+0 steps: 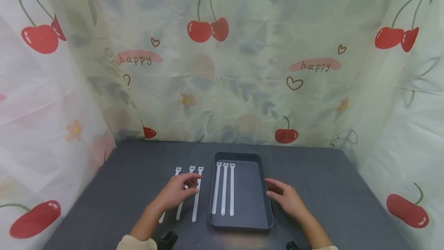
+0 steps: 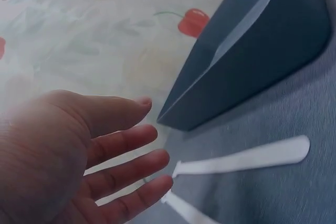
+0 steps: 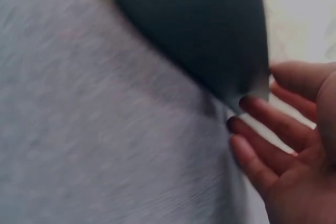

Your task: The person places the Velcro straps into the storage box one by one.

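While left hand (image 1: pixel 181 191) and right hand (image 1: pixel 288 200) hang relaxed, gripping nothing, flat white plastic-looking straps (image 1: pixel 195 206) seem light, bendy; pinch mid-length.

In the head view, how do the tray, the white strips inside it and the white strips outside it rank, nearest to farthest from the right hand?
1. Tray: its right edge is beside the right hand.
2. Inside strips: toward the tray's left side.
3. Outside strips: left of the tray, by the left hand.
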Action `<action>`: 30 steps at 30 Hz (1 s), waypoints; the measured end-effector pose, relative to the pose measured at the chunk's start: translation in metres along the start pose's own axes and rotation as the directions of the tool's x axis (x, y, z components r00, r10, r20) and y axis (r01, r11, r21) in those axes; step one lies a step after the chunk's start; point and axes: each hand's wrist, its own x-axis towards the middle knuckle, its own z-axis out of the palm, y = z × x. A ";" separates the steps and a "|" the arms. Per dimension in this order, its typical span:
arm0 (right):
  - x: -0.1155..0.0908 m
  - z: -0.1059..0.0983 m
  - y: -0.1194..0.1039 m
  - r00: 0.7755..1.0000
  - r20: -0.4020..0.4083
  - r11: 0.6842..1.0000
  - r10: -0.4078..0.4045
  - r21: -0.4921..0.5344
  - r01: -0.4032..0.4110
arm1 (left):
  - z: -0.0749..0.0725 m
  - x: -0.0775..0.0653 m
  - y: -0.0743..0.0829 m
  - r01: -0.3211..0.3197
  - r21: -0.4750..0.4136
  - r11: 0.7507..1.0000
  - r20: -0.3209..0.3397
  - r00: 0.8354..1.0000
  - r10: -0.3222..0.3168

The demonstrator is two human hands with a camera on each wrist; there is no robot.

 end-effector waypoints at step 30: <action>-0.012 -0.005 0.008 0.986 0.158 0.949 0.053 0.300 -0.099 | -0.023 0.001 -0.052 0.362 0.223 0.905 -0.261 0.917 -0.302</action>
